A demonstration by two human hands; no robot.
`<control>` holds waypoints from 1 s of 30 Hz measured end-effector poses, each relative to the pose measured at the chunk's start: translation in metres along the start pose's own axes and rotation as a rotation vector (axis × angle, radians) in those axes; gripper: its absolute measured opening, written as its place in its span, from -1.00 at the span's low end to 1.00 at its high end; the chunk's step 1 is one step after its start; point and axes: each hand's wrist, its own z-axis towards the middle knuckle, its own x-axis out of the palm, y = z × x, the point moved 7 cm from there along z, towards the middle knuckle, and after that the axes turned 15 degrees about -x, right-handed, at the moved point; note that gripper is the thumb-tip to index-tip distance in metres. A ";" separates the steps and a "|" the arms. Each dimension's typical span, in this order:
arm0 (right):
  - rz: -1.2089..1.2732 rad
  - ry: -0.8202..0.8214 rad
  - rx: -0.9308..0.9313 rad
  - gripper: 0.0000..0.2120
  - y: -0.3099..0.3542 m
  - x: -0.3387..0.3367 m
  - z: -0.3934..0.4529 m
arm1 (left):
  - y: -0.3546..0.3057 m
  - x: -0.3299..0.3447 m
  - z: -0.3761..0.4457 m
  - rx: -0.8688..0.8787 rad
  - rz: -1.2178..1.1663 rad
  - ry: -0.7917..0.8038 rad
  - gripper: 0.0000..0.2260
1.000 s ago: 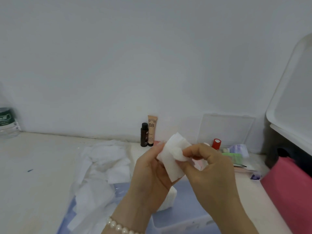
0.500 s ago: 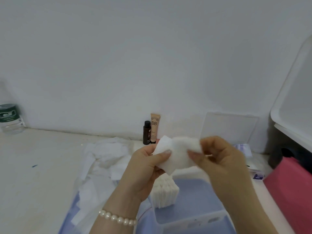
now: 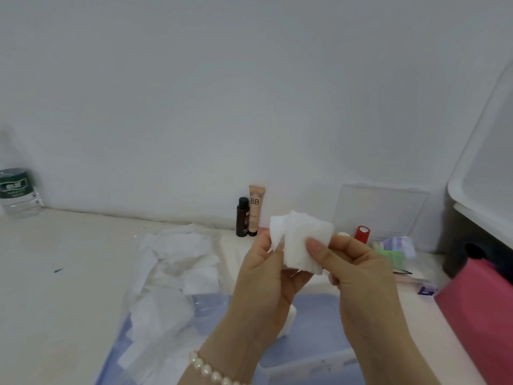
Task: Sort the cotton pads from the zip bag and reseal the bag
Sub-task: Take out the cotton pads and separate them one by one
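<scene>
**Peeling pads apart, mid-sort — bag not yet resealed**

Cotton pad [image 3: 301,245], white & squarish, is held up in front of the wall, above the desk, between both hands. Looks like more than one layer: a thinner flap stands off at its upper left, so prob. two pads stuck together or one splitting; can't tell which.

L hand [image 3: 266,279] pinches the left edge, thumb & fingertips curled onto it. R hand [image 3: 358,270] pinches the right side, thumb [image 3: 315,244] laid flat across the face, other fingers curled behind. Both grips closed on the pad.

Below the hands: a small stack of pads [image 3: 288,320] peeks out behind the L wrist, sitting in a pale blue tray [image 3: 313,354]. To the left, a loose heap of white sheets [image 3: 172,273] lies on & in clear plastic, likely the zip bag [image 3: 125,315], mouth not visible. Pearl bracelet [image 3: 208,368] on L wrist.

Further out on the desk [image 3: 69,259]: BB cream tube [image 3: 256,209] & dark bottle [image 3: 242,216] upright against the wall, red-capped item [image 3: 362,233], water bottle [image 3: 18,193] far left, pink thing [image 3: 477,309] at right.

Step, as I judge it: separating/checking one pad before placing it. Next move needs a gentle pull apart w/o tearing the fluff, then set it square on the stack in the tray. Heap left says plenty remains; reseal comes last.
</scene>
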 end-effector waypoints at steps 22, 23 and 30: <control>-0.398 -0.016 -0.353 -0.76 0.015 -0.003 0.000 | 0.000 0.002 0.001 -0.063 -0.065 0.063 -0.63; -0.429 -0.022 -0.406 -0.77 0.019 -0.002 -0.001 | 0.000 0.001 0.002 -0.078 -0.082 0.065 -0.66; -0.083 -0.081 -0.406 -0.80 0.030 -0.004 -0.004 | -0.006 -0.016 0.005 -0.006 -0.063 -0.091 -0.73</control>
